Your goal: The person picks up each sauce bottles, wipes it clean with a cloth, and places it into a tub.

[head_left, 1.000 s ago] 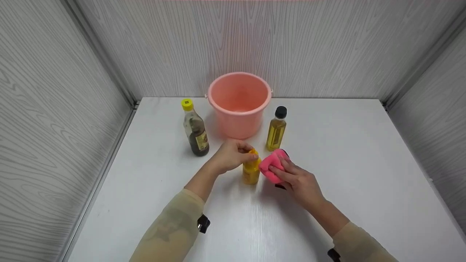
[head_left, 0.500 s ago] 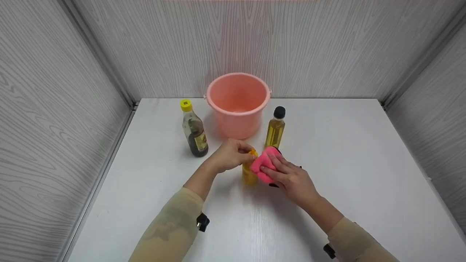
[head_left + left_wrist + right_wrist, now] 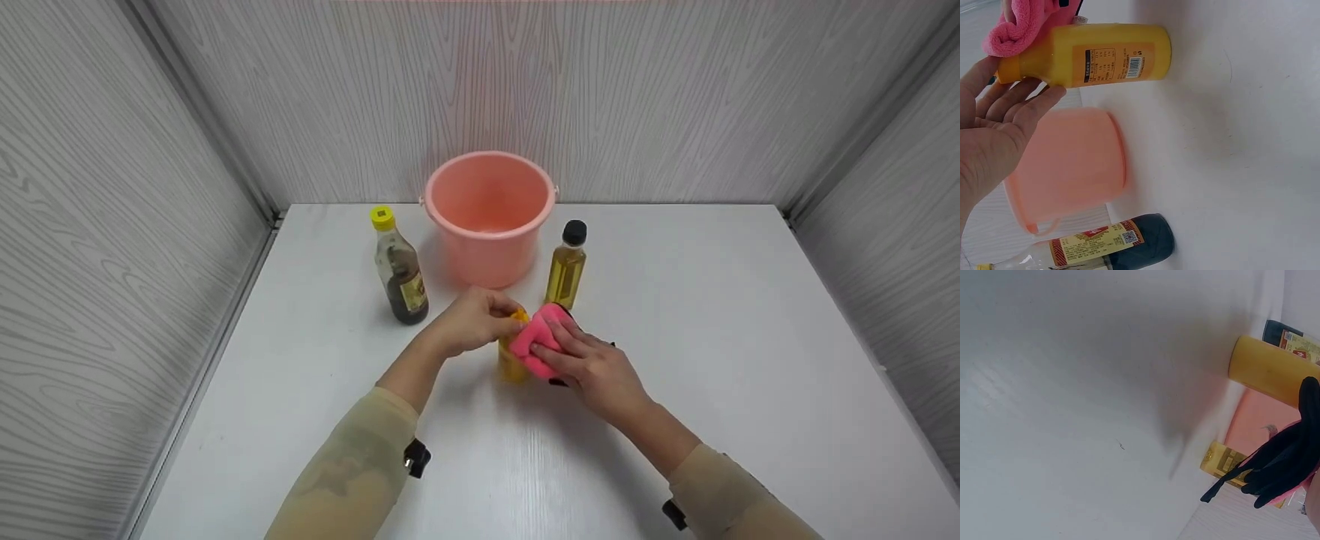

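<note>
My left hand [image 3: 474, 324] pinches the top of a small yellow bottle [image 3: 511, 366], which stands upright on the white table. Its printed label and barcode face the left wrist camera. In my right hand [image 3: 606, 381] is a pink plush cloth [image 3: 541, 339], pressed against the bottle's upper right side and covering part of it. Black fabric [image 3: 1283, 455] with a loose strap hangs from the cloth in the right wrist view. The fingertips of the left hand [image 3: 1002, 121] lie around the bottle's neck and cap.
A pink bucket [image 3: 491, 259] stands behind the hands by the back wall. To its left is a dark sauce bottle [image 3: 405, 281] with a yellow cap; to its right, an oil bottle [image 3: 566, 274] with a black cap. Grey wood-grain panels surround the table [image 3: 300, 450].
My right hand has moved left with the cloth, from beside the yellow bottle onto its side. The left hand has kept its hold on the bottle's top.
</note>
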Motion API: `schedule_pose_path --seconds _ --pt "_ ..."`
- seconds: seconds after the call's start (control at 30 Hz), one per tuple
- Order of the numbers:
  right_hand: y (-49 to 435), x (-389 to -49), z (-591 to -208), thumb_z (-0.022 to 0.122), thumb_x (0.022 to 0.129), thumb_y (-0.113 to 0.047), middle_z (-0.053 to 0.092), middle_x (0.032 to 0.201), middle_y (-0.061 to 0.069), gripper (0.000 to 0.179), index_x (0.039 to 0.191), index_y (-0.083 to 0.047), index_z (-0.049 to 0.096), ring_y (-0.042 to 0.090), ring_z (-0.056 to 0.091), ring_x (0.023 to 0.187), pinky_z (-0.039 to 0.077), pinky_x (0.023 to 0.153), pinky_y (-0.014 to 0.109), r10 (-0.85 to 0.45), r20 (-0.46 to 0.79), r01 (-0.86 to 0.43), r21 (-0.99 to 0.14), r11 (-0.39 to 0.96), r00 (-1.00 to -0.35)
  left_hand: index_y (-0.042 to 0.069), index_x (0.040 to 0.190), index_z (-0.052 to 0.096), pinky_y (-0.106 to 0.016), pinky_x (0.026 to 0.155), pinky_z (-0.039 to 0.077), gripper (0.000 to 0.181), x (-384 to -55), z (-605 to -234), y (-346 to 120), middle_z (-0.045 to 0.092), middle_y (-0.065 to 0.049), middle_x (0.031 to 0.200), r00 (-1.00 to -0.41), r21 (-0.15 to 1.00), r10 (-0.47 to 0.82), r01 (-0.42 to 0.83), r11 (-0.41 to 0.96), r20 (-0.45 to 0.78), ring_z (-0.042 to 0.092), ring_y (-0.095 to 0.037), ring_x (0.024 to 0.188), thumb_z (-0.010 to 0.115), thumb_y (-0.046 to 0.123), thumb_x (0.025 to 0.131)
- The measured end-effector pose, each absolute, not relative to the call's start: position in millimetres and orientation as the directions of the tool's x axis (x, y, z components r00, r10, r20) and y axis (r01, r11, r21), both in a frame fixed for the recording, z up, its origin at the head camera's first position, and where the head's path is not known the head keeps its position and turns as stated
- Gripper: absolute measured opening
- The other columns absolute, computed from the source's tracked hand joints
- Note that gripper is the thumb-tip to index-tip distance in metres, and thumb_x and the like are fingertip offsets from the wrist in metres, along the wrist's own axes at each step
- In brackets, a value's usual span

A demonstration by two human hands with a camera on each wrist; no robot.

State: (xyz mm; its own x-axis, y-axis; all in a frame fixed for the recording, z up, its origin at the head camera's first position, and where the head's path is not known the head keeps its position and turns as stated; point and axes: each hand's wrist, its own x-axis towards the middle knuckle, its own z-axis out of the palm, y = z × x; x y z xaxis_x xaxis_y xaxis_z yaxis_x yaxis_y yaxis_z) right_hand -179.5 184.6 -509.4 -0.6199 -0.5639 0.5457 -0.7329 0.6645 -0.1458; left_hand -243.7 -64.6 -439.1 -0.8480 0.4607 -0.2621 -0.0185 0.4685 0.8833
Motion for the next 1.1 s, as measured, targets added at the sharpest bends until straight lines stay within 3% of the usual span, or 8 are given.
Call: schedule_pose_path --seconds 0.33,0.47,0.9,1.1 --pt "181.9 -181.0 -509.5 0.089 0.084 -0.01 0.066 0.14 0.016 0.054 0.135 -0.02 0.075 0.043 0.066 0.124 0.061 0.087 0.055 -0.572 0.492 -0.714 -0.159 0.682 -0.656 0.012 0.124 0.078 -0.041 0.097 0.059 0.026 -245.1 -440.5 -64.4 0.077 -0.001 0.109 -0.842 0.887 0.471 -0.018 0.461 -0.262 0.069 -0.022 0.101 0.073 0.022 0.101" --pt "181.1 -181.3 -512.2 0.089 0.084 -0.01 0.067 0.138 0.017 0.053 0.134 -0.019 0.076 0.043 0.067 0.122 0.062 0.085 0.054 -0.574 0.507 -0.722 -0.151 0.676 -0.643 0.012 0.124 0.078 -0.04 0.097 0.059 0.026 -245.0 -439.6 -64.2 0.077 -0.001 0.108 -0.84 0.886 0.471 -0.027 0.463 -0.271 0.069 -0.021 0.1 0.074 0.022 0.101" --pt "177.3 -178.2 -515.3 0.085 0.087 -0.008 0.062 0.144 0.019 0.051 0.136 -0.015 0.072 0.042 0.059 0.134 0.056 0.099 0.052 -0.576 0.442 -0.706 -0.223 0.672 -0.688 0.013 0.123 0.078 -0.039 0.093 0.059 0.025 -243.2 -438.8 -62.6 0.076 -0.001 0.107 -0.843 0.886 0.469 -0.02 0.463 -0.264 0.068 -0.022 0.099 0.075 0.023 0.101" --pt "174.6 -175.5 -517.9 0.087 0.085 -0.008 0.062 0.142 0.022 0.052 0.135 -0.014 0.073 0.044 0.061 0.13 0.057 0.096 0.052 -0.56 0.45 -0.697 -0.236 0.677 -0.696 0.012 0.123 0.078 -0.043 0.093 0.059 0.026 -243.4 -439.8 -62.1 0.076 -0.002 0.107 -0.847 0.889 0.467 -0.013 0.457 -0.253 0.067 -0.022 0.097 0.077 0.023 0.099"
